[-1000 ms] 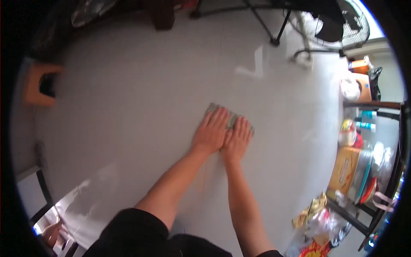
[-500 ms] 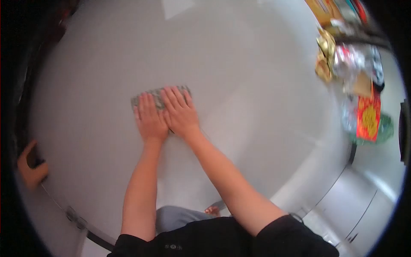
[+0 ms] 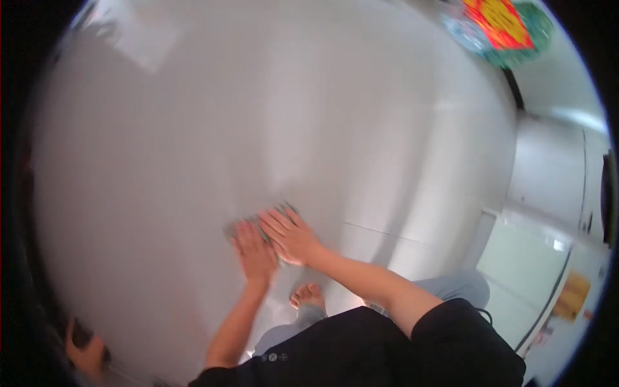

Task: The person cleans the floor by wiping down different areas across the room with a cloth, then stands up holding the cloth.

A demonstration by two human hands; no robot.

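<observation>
Centrally placed in the head view, slightly left of the middle and toward the near side of the pale floor (image 3: 193,142), lies a mottled green-grey cloth (image 3: 231,228), flat against the surface and largely covered from above. The left hand (image 3: 255,253) rests palm down on its left part, opened out flat, fingers extended forward and nearly parallel; it presses on the cloth and does not grasp it. The right hand (image 3: 293,240) lies just beside it, likewise flattened, fingers straight and slightly spread across the right part of the cloth. The cloth projects past the fingertips of both hands; its outline is blurred.

On the near side, close to the hands, a bare foot (image 3: 308,295) stands on the floor, below a grey trouser leg (image 3: 458,287) and a black shirt (image 3: 361,348). A thin seam (image 3: 387,232) crosses the floor right of the right hand.

At the floor's far right corner, well apart from the cloth, a red-and-yellow packet (image 3: 503,24) lies against green plastic (image 3: 536,24). White cabinet doors (image 3: 551,158) border the right edge. Near the floor's left near corner, an orange object (image 3: 90,355) is partly visible, its form unclear.
</observation>
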